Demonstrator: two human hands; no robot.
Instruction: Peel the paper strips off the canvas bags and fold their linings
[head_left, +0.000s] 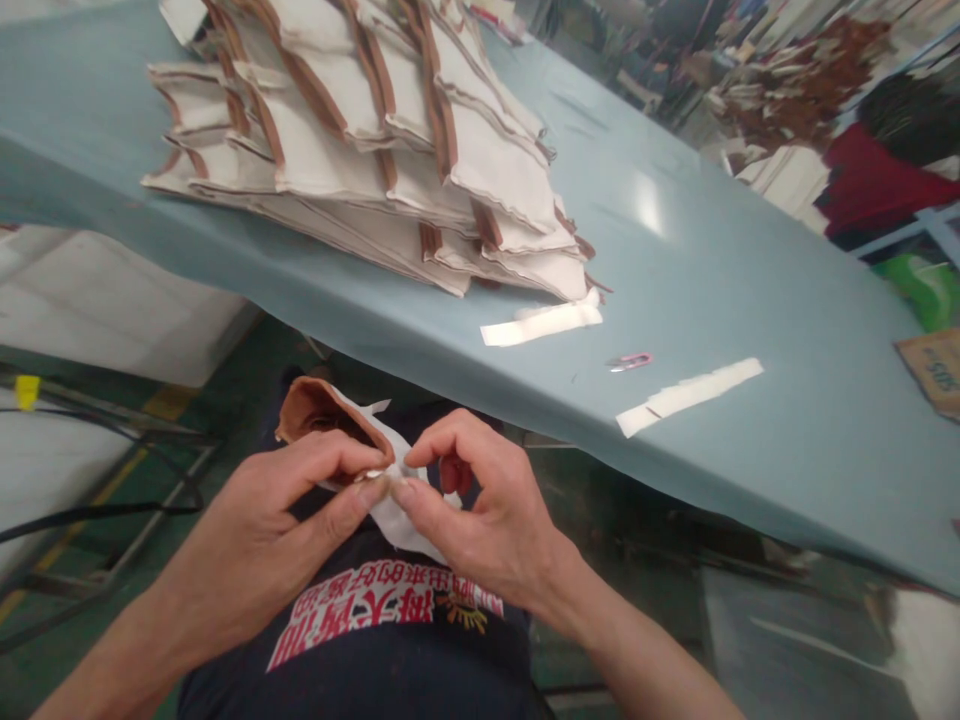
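Note:
In front of my dark apron, my left hand (pixel 296 510) pinches the edge of a white and brown fabric piece (pixel 409 520) between thumb and forefinger. The piece bends open at its upper left, where the brown side (pixel 304 405) shows. Close beside those fingertips, my right hand (pixel 491 500) is closed on the white part, its thumb and forefinger nearly touching my left thumb. A small pale bit sticks out at the pinch; I cannot make out whether it is a tab or a fold.
On the blue-covered table (pixel 697 300) stands a large stack of white fabric pieces with brown strips (pixel 360 130). Pink-handled thread snips (pixel 630 361) lie between a white strip (pixel 540 324) and another white strip (pixel 690 396). A black cable (pixel 97 512) hangs at left.

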